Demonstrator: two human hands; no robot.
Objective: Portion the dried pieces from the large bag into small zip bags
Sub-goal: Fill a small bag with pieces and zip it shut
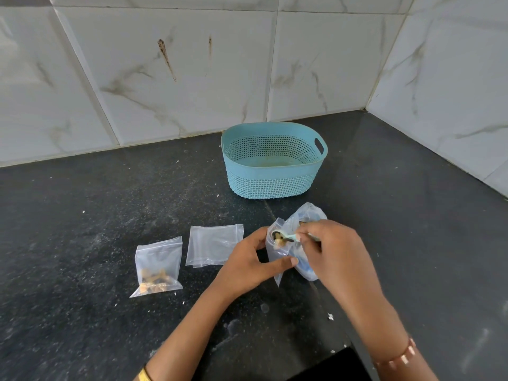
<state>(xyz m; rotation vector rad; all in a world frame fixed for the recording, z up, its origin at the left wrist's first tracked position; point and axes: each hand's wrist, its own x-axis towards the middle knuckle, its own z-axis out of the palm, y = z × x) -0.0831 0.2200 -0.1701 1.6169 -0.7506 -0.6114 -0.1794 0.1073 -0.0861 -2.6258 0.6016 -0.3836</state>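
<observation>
One filled zip bag [158,268] lies done, empties [214,244] wait, while the left hand [247,262] pinches the second bag [276,257] open and the right hand [335,248] grips a spoon [288,237] tipping pieces in.

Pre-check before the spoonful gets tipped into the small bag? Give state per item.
1. Small zip bag held open by left hand: ok.
2. Spoon gripped by right hand: ok.
3. Spoon bowl loaded with dried pieces, over the bag mouth: ok.
4. Large bag stable behind the hands: cannot tell, mostly hidden.
5. Filled bag zipped shut: cannot tell.
6. Empty bags within reach for the next portion: ok.
</observation>
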